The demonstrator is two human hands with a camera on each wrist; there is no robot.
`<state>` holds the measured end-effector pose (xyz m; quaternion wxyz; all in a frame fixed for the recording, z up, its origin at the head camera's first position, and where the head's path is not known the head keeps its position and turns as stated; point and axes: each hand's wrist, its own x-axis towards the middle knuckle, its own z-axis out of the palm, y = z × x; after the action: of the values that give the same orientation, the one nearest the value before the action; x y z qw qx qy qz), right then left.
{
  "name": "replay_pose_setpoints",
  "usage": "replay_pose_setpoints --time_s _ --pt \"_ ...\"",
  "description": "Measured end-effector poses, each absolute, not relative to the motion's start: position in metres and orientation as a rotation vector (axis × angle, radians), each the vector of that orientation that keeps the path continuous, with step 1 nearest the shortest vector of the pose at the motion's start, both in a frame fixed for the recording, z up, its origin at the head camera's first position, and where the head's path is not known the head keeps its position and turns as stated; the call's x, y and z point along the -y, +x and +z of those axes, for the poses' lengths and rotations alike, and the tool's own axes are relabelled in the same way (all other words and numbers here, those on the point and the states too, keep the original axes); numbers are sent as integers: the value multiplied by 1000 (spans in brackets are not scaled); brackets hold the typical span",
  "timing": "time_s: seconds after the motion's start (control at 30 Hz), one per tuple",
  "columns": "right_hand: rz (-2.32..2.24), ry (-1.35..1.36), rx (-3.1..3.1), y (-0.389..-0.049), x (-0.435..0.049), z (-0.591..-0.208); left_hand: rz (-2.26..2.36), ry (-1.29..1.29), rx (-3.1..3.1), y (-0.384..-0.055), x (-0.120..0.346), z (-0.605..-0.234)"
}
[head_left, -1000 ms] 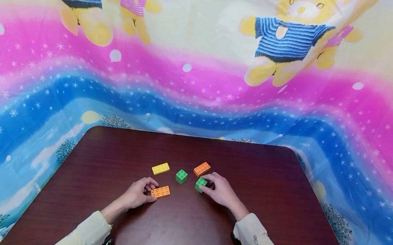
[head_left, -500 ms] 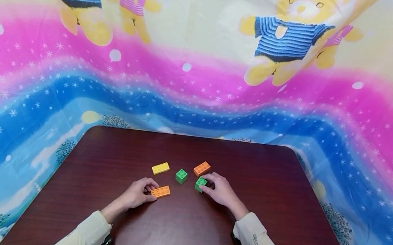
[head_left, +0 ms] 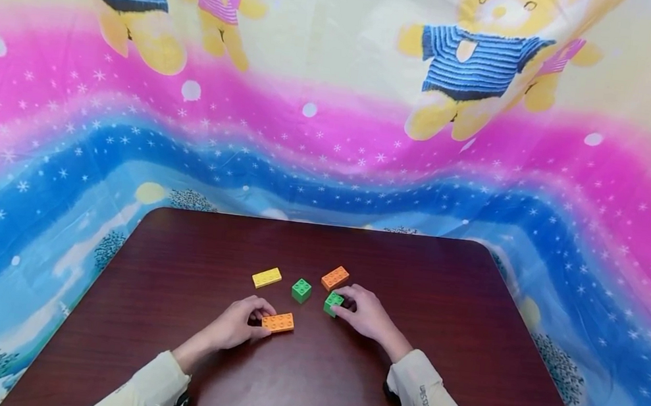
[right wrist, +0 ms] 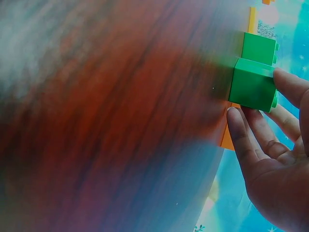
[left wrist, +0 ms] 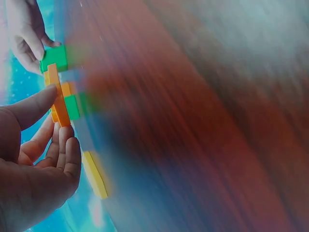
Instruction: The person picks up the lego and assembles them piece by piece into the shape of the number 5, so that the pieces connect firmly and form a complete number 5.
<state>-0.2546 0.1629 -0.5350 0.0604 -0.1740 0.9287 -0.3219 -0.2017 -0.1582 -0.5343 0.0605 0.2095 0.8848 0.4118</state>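
My left hand (head_left: 238,323) pinches a flat orange toy brick (head_left: 278,322) by its left end, thumb on the near side and fingers on the far side. In the left wrist view that orange brick (left wrist: 59,99) stands off the tabletop. My right hand (head_left: 369,313) holds a square green brick (head_left: 333,304) between thumb and fingers, and the right wrist view shows this green brick (right wrist: 253,84) close up. A second green brick (head_left: 301,290) sits on the table between the hands. Behind the right hand lies another orange brick (head_left: 335,277).
A thin yellow brick (head_left: 266,277) lies beyond the left hand. All the bricks are gathered mid-table on the dark reddish-brown table (head_left: 305,393). A bear-printed cloth (head_left: 333,131) hangs around the table's far and side edges.
My left hand has shifted a little to the right with the orange brick, which now lies nearer the middle. The right hand and the green bricks have stayed put.
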Motion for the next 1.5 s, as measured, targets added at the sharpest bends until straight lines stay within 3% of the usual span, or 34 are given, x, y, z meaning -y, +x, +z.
replay_pose_setpoints --time_s 0.7,1.5 --pt "-949 -526 -2823 -253 -163 -535 1235 856 -2566 -178 125 -530" --pt "-959 -532 -2831 -253 -162 -535 1159 828 -2586 -175 119 -541"
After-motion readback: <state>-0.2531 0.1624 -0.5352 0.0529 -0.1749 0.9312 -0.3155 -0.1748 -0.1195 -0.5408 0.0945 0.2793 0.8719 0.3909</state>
